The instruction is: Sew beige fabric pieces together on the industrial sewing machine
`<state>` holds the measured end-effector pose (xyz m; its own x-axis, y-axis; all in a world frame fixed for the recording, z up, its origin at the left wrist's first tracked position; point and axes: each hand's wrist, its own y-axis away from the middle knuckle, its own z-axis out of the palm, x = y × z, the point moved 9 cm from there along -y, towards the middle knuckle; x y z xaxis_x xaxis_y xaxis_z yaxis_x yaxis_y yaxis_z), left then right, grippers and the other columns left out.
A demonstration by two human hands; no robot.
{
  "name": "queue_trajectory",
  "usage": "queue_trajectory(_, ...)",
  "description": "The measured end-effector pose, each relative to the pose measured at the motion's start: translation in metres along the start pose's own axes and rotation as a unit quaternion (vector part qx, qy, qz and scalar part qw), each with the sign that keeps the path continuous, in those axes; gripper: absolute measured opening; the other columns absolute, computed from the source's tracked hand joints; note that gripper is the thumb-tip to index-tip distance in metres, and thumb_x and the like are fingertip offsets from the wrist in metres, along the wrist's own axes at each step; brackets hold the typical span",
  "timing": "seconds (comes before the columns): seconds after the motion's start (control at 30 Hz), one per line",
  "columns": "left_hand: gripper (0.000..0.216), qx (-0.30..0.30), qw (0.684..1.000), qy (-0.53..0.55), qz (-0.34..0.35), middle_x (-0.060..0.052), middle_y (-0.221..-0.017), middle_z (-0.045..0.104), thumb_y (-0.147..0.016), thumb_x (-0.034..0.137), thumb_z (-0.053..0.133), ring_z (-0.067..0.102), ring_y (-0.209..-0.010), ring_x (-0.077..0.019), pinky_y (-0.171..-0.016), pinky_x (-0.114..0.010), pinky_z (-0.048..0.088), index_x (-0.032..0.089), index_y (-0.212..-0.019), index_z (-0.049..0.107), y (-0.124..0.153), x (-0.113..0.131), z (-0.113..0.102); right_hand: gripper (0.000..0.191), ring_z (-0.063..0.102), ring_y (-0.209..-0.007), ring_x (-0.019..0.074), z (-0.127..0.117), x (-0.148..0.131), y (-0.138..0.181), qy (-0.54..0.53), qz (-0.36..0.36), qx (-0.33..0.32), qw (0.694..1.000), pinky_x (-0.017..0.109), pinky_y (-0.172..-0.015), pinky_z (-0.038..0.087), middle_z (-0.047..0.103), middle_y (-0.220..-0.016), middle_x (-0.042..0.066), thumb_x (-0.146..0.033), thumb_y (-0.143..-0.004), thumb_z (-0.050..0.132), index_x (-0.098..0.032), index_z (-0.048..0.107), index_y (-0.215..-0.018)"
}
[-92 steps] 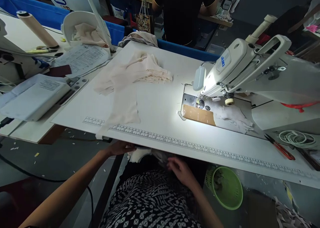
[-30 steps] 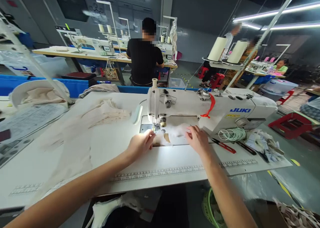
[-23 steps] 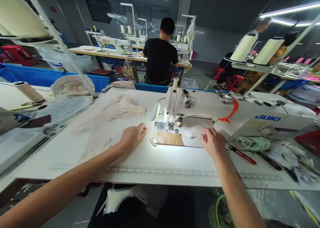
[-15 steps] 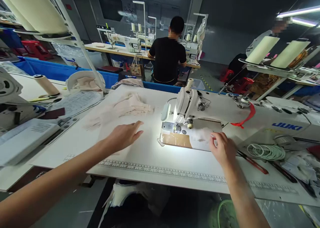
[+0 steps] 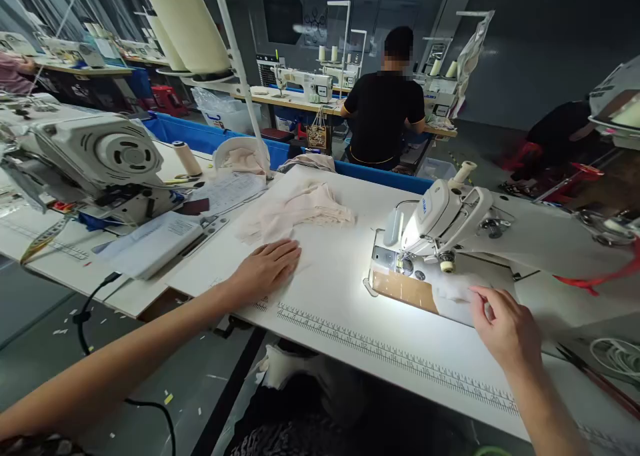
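Observation:
My left hand (image 5: 270,267) lies flat on the white sewing table, palm down with fingers extended, at the near edge of a pile of pale pink fabric pieces (image 5: 313,206). Whether its fingertips touch the lowest piece I cannot tell. My right hand (image 5: 510,326) pinches the edge of a sheer white fabric piece (image 5: 453,287) between thumb and forefinger. That piece lies on the bed of the sewing machine (image 5: 425,223), right of the needle area, and partly covers a tan strip (image 5: 404,291). The machine's lamp lights this spot brightly.
A printed ruler (image 5: 370,345) runs along the table's front edge. Dark-tipped tweezers or snips (image 5: 595,376) lie at right. Left are a white box (image 5: 155,243), a thread cone (image 5: 187,158) and another sewing machine (image 5: 100,156). A person (image 5: 387,116) sits beyond the blue trough (image 5: 200,131).
The view has swung left. My left hand has moved left over the table, toward the fabric pile, and flattened. My right hand still pinches the sheer piece beside the needle area.

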<state>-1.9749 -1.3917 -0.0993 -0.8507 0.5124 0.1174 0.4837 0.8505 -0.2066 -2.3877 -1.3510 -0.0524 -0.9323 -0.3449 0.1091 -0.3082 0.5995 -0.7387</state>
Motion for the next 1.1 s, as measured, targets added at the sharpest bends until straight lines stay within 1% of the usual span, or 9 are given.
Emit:
queue_trajectory(0.13, 0.041, 0.049, 0.994, -0.042, -0.088, -0.017, -0.14, 0.057, -0.1, 0.029, 0.035, 0.048, -0.131, -0.0356, -0.098, -0.053, 0.046, 0.013, -0.13, 0.059, -0.012, -0.004, -0.014, 0.019, 0.058, -0.056, 0.0167, -0.005, -0.009, -0.001, 0.005, 0.007, -0.005, 1.0, 0.03, -0.06, 0.041, 0.069, -0.077, 0.005, -0.022, -0.093, 0.046, -0.02, 0.064, -0.096)
queue_trajectory(0.23, 0.031, 0.04, 0.999, 0.023, 0.015, -0.014, -0.129, 0.063, -0.099, 0.029, 0.042, 0.051, -0.125, -0.0308, -0.098, -0.045, 0.046, 0.018, -0.115, 0.067, -0.011, 0.006, -0.032, 0.018, 0.059, -0.057, 0.0165, -0.008, -0.025, -0.001, -0.018, 0.001, -0.011, 1.0, 0.031, -0.064, 0.043, 0.07, -0.078, 0.005, -0.021, -0.095, 0.046, -0.019, 0.064, -0.097)
queue_trajectory(0.33, 0.025, -0.056, 0.977, 0.136, 0.155, -0.008, -0.118, 0.067, -0.1, 0.032, 0.047, 0.054, -0.118, -0.0235, -0.098, -0.035, 0.044, 0.024, -0.106, 0.069, 0.0, 0.026, -0.038, 0.018, 0.062, -0.06, 0.0167, -0.005, -0.045, -0.004, -0.083, 0.022, -0.05, 0.995, 0.032, -0.069, 0.047, 0.071, -0.082, 0.005, -0.022, -0.096, 0.046, -0.019, 0.064, -0.1)
queue_trajectory(0.4, 0.02, -0.109, 0.961, 0.18, 0.181, -0.006, -0.113, 0.068, -0.099, 0.034, 0.052, 0.055, -0.115, -0.0222, -0.098, -0.032, 0.043, 0.026, -0.104, 0.07, 0.001, 0.032, -0.038, 0.021, 0.065, -0.07, 0.0194, 0.005, -0.061, -0.009, -0.129, 0.043, -0.107, 0.985, 0.034, -0.073, 0.049, 0.072, -0.088, 0.006, -0.024, -0.097, 0.046, -0.02, 0.065, -0.106)
queue_trajectory(0.53, 0.013, -0.177, 0.948, 0.194, 0.178, -0.003, -0.086, 0.066, -0.093, 0.033, 0.06, 0.058, -0.094, -0.0211, -0.084, -0.029, 0.045, 0.024, -0.087, 0.067, -0.016, 0.043, -0.03, 0.031, 0.065, -0.087, 0.0219, 0.029, -0.1, -0.026, -0.159, 0.015, -0.205, 0.966, 0.036, -0.077, 0.049, 0.071, -0.1, 0.008, -0.025, -0.1, 0.039, -0.021, 0.065, -0.117)
queue_trajectory(0.67, 0.019, -0.206, 0.945, 0.175, 0.187, -0.001, -0.069, 0.056, -0.086, 0.028, 0.062, 0.055, -0.074, -0.0192, -0.07, -0.027, 0.043, 0.022, -0.069, 0.058, -0.029, 0.053, -0.024, 0.034, 0.056, -0.075, 0.0197, 0.051, -0.118, -0.039, -0.103, -0.028, -0.246, 0.963, 0.034, -0.07, 0.042, 0.065, -0.095, 0.008, -0.026, -0.101, 0.038, -0.02, 0.066, -0.119)
queue_trajectory(0.8, 0.026, -0.216, 0.938, 0.203, 0.181, -0.001, -0.066, 0.059, -0.09, 0.031, 0.055, 0.055, -0.067, -0.0179, -0.065, -0.027, 0.042, 0.023, -0.066, 0.057, -0.036, 0.051, -0.021, 0.03, 0.045, -0.067, 0.018, 0.057, -0.124, -0.041, -0.047, -0.05, -0.241, 0.968, 0.032, -0.064, 0.035, 0.059, -0.087, 0.006, -0.031, -0.1, 0.042, -0.022, 0.068, -0.114)
queue_trajectory(0.93, 0.028, -0.241, 0.917, 0.308, 0.079, 0.0, -0.07, 0.066, -0.094, 0.043, 0.048, 0.057, -0.062, -0.0149, -0.057, -0.024, 0.039, 0.023, -0.081, 0.063, -0.064, 0.048, -0.011, 0.031, 0.045, -0.071, 0.0186, 0.05, -0.128, -0.036, -0.03, -0.059, -0.22, 0.973, 0.033, -0.067, 0.033, 0.059, -0.088, 0.006, -0.031, -0.102, 0.041, -0.02, 0.067, -0.111)
queue_trajectory(1.1, 0.023, -0.24, 0.893, 0.372, 0.076, 0.001, -0.066, 0.066, -0.082, 0.04, 0.055, 0.047, -0.052, -0.011, -0.051, -0.024, 0.031, 0.02, -0.076, 0.062, -0.12, 0.098, 0.004, 0.033, 0.046, -0.074, 0.0193, 0.045, -0.129, -0.035, -0.034, -0.066, -0.205, 0.976, 0.033, -0.068, 0.032, 0.059, -0.089, 0.007, -0.03, -0.102, 0.04, -0.018, 0.065, -0.12)
